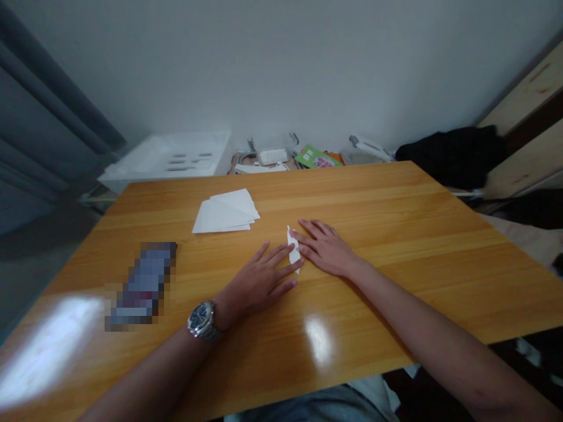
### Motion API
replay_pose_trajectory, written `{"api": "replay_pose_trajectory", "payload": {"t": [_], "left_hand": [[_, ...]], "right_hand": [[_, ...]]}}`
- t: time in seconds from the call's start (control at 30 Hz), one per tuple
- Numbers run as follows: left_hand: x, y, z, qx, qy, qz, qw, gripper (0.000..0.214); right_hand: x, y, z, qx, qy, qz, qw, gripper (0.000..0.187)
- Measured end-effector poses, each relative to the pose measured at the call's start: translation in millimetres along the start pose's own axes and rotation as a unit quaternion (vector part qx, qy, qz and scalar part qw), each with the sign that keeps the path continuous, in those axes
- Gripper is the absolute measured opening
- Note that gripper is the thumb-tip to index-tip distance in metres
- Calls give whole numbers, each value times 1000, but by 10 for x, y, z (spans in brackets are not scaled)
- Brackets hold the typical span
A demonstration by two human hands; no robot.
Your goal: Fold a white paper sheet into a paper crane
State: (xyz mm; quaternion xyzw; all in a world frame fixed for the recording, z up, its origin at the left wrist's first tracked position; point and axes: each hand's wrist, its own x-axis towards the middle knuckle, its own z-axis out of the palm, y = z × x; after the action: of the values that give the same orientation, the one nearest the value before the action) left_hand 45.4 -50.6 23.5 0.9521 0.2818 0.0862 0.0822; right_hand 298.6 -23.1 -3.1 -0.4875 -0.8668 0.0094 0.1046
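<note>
A small folded piece of white paper (293, 249) lies on the wooden table (396, 234) between my two hands. My left hand (261, 280), with a metal wristwatch on its wrist, lies flat with fingers stretched out, the fingertips pressing the paper's left edge. My right hand (324, 247) also lies flat and open, its fingers spread and touching the paper from the right. Most of the paper is hidden under the fingers.
A small stack of white paper sheets (226, 212) lies further back on the table. A blurred dark object (141, 285) sits at the left. Behind the table are a white plastic box (169, 158), assorted clutter (290, 157) and dark clothing (448, 155).
</note>
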Motion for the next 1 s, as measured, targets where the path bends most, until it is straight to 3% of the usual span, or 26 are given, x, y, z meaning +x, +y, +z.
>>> {"api": "replay_pose_trajectory", "payload": {"t": [0.17, 0.53, 0.83, 1.0], "left_hand": [[-7, -22, 18, -15, -2, 10, 1000, 47], [1, -13, 9, -3, -20, -2, 1000, 47], [4, 38, 31, 27, -5, -13, 1000, 47], [11, 42, 47, 44, 2, -14, 999, 48]], "right_hand": [[-12, 13, -24, 5, -2, -24, 1000, 48], [55, -1, 30, 21, -3, 60, 998, 52], [68, 1, 59, 23, -5, 64, 998, 55], [44, 102, 35, 88, 23, 29, 995, 55]]}}
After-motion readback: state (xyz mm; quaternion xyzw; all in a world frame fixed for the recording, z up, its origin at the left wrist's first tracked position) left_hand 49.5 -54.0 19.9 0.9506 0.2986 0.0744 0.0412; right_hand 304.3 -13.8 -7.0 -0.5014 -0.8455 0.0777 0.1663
